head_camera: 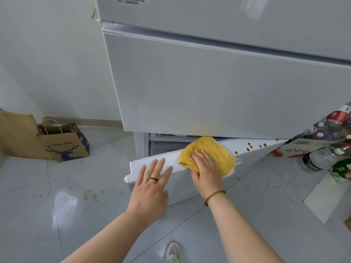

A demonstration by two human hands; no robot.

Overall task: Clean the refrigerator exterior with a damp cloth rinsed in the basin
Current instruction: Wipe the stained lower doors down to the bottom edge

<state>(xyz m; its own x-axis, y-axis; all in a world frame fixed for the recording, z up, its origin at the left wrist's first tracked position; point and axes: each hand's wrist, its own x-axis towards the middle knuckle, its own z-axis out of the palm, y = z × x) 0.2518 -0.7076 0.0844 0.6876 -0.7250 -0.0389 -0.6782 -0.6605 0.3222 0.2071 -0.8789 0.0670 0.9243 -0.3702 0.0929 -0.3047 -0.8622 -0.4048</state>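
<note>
**Spots at two o'clock**

Right hand (206,168) flat, fingers straight, pressing the yellow cloth (210,149) on the refrigerator's (209,82) open drawer edge (167,158). Left hand (152,185) spread on it, gripping nothing. Brown spots (248,148) lie along that edge at two o'clock; right hand's nearer.

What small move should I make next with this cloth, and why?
Probably slide the yellow cloth rightward along the open bottom door's top edge: brown spots sit just right of it, unwiped. The right hand presses the cloth flat there, and the left hand steadies the door.
</note>
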